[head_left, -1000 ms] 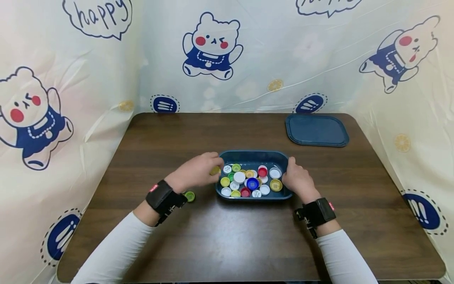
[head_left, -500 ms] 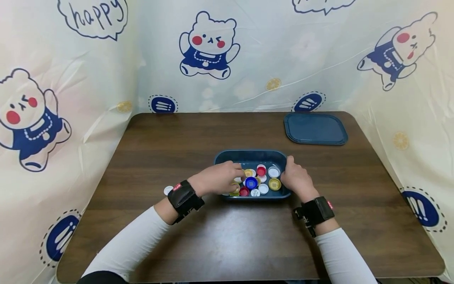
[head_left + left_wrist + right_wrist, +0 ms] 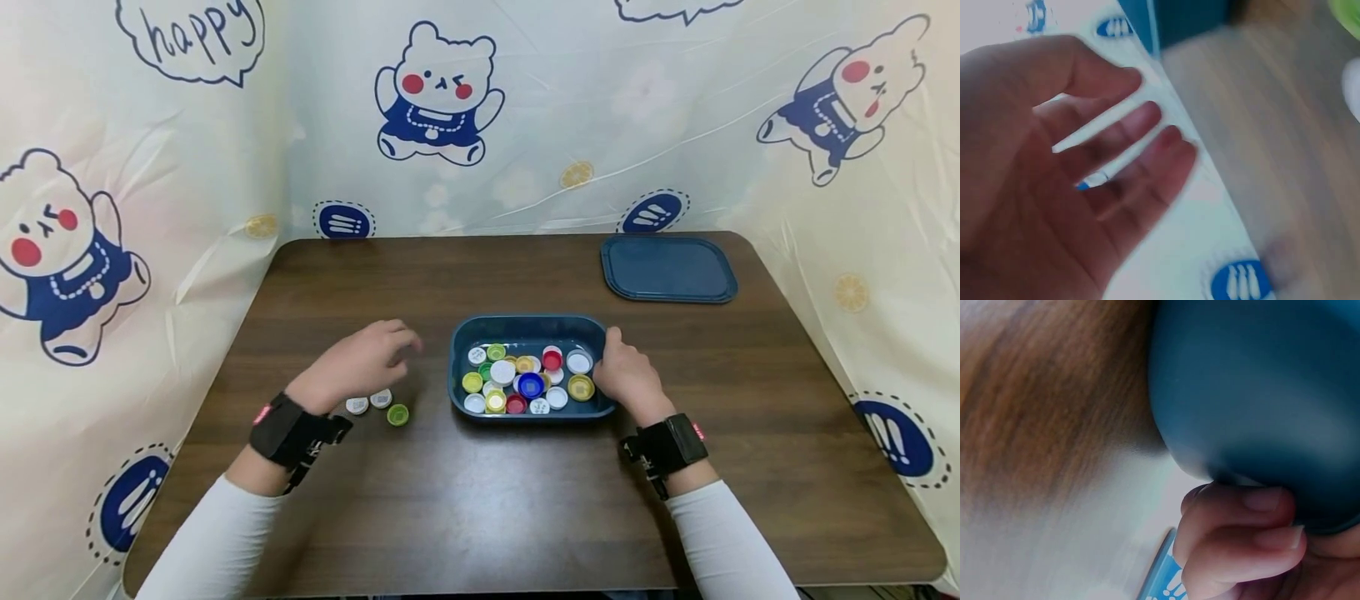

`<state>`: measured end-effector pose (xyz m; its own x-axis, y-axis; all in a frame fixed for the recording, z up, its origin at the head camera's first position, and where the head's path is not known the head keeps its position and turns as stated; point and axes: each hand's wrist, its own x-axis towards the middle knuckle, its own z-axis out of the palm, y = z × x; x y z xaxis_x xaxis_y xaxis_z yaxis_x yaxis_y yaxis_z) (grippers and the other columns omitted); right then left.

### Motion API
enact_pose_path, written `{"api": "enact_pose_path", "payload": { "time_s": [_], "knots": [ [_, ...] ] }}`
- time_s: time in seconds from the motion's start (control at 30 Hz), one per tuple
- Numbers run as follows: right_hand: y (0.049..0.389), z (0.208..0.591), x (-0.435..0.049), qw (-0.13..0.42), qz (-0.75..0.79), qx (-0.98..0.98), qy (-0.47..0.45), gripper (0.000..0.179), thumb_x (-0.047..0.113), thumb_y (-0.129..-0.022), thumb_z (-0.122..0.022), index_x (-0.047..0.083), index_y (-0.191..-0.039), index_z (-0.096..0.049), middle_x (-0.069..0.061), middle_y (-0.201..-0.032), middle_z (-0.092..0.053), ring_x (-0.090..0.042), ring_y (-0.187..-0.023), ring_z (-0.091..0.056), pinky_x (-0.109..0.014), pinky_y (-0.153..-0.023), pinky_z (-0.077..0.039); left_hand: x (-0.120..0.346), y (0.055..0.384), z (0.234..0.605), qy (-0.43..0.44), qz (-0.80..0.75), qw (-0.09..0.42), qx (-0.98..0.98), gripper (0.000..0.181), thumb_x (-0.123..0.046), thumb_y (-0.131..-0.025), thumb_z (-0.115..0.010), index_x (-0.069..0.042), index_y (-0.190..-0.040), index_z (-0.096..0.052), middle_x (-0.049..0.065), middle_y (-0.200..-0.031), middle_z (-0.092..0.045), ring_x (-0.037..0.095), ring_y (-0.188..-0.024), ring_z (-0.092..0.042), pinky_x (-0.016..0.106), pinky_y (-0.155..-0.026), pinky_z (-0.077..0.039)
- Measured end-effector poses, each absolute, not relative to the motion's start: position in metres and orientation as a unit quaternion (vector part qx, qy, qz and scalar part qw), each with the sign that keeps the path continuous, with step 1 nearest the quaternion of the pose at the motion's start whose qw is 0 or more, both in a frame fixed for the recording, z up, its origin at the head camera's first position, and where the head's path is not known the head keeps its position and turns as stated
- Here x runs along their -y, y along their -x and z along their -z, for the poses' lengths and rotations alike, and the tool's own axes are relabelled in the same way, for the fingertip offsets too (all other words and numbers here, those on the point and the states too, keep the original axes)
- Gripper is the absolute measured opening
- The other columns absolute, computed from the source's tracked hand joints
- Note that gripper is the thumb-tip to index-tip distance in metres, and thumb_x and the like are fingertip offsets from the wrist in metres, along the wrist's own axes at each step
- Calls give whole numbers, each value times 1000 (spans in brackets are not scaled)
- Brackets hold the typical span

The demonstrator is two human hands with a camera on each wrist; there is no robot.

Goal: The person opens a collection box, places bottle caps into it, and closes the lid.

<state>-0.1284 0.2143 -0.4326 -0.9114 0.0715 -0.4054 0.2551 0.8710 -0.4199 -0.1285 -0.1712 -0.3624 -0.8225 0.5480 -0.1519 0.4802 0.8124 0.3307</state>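
A dark blue tray in the middle of the table holds several bottle caps, among them a blue cap, a red cap and a large yellow cap. My right hand grips the tray's right end; the right wrist view shows its bent fingers against the tray's outer wall. Left of the tray, my left hand hangs above the table, fingers loosely bent around nothing. Just below it lie two white caps and a green cap. In the left wrist view, the palm is bare.
A flat dark blue lid lies at the table's back right corner. The brown wooden table is bordered at the back and sides by a printed curtain.
My left hand carried a yellow cap over the tray, let it go among the others, then came back left without it. My right hand stays on the tray's right end.
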Motion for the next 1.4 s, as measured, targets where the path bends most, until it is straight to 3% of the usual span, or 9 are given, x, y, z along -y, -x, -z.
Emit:
{"api": "enact_pose_path", "payload": {
  "time_s": [0.2,0.37,0.57,0.87,1.1,1.4],
  "knots": [
    [128,432,-214,195,240,-947,-87,56,14,-101,-46,-2,-149,-23,-34,-135,-52,-37,-92,-60,-48,-74,-51,215,117,382,-212,-104,191,-953,46,-9,-89,-71,0,-133,-61,20,-128,-59,34,-114,-58,50,-92,-52],
    [127,433,-214,191,238,-948,-85,57,14,-100,-46,-2,-149,-23,-34,-135,-52,-37,-91,-60,-47,-74,-51,229,110,401,-195,-104,201,-954,55,-11,-85,-77,2,-134,-58,23,-133,-56,43,-123,-53,57,-97,-48],
    [127,433,-215,186,239,-949,-82,57,13,-100,-45,-2,-150,-23,-34,-133,-54,-36,-87,-60,-44,-69,-50,234,108,417,-197,-102,182,-958,51,-13,-81,-81,1,-126,-62,16,-119,-59,36,-110,-57,53,-91,-50],
    [127,431,-213,191,240,-948,-88,57,14,-101,-47,-1,-150,-23,-33,-134,-53,-36,-91,-60,-47,-75,-52,234,112,420,-203,-125,154,-959,20,0,-84,-71,-3,-103,-67,8,-98,-61,23,-87,-55,43,-78,-51],
    [128,433,-214,192,242,-947,-86,57,14,-101,-47,-2,-150,-22,-33,-133,-53,-36,-89,-61,-46,-73,-52,215,121,399,-216,-155,161,-950,21,3,-87,-67,-4,-107,-69,5,-100,-62,19,-86,-57,38,-76,-53],
    [127,432,-213,193,242,-947,-86,57,14,-100,-47,-2,-150,-22,-34,-133,-53,-37,-89,-60,-46,-72,-51,144,139,368,-273,-146,143,-940,26,-4,-90,-73,-8,-115,-69,5,-107,-63,19,-96,-61,39,-88,-57]
  ]
}}
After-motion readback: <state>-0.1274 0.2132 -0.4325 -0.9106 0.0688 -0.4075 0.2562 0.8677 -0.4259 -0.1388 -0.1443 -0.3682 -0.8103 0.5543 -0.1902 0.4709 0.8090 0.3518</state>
